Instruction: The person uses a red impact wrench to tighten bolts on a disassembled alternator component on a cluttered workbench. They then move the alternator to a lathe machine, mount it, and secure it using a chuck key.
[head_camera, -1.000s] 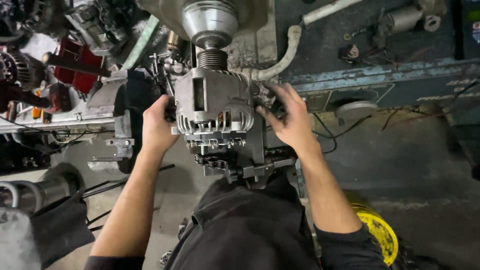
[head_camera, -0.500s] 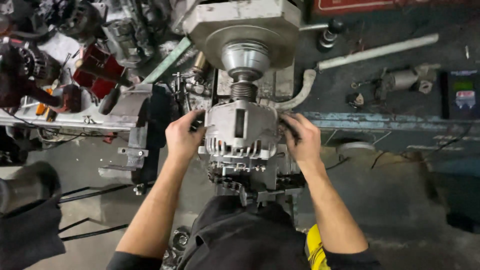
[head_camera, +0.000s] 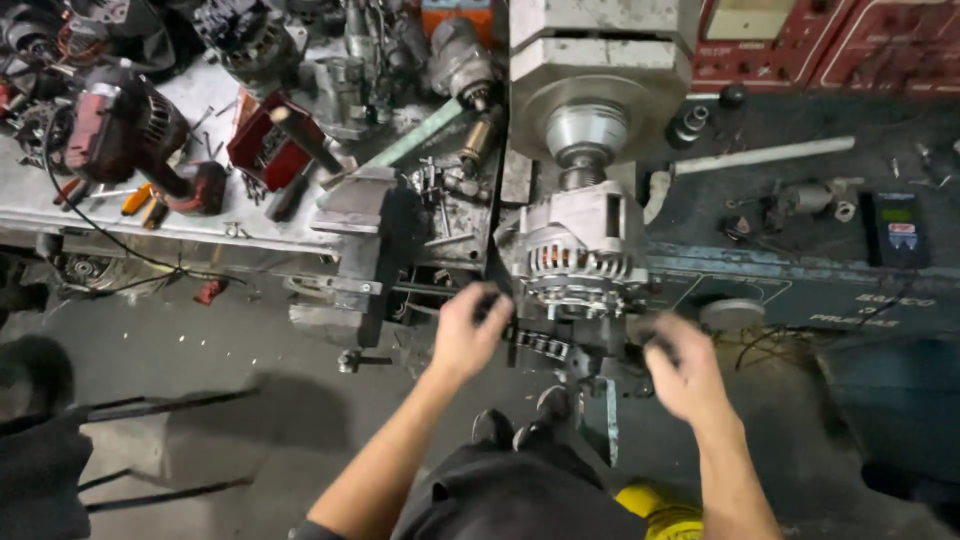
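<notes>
I'm watching one alternator sitting on the test stand, its pulley end up against the machine's drive head, which is keeping it seated. My left hand is curling shut around the chain clamp beneath it; my right hand is blurring, so I cannot tell its grip. One vise is standing at left.
</notes>
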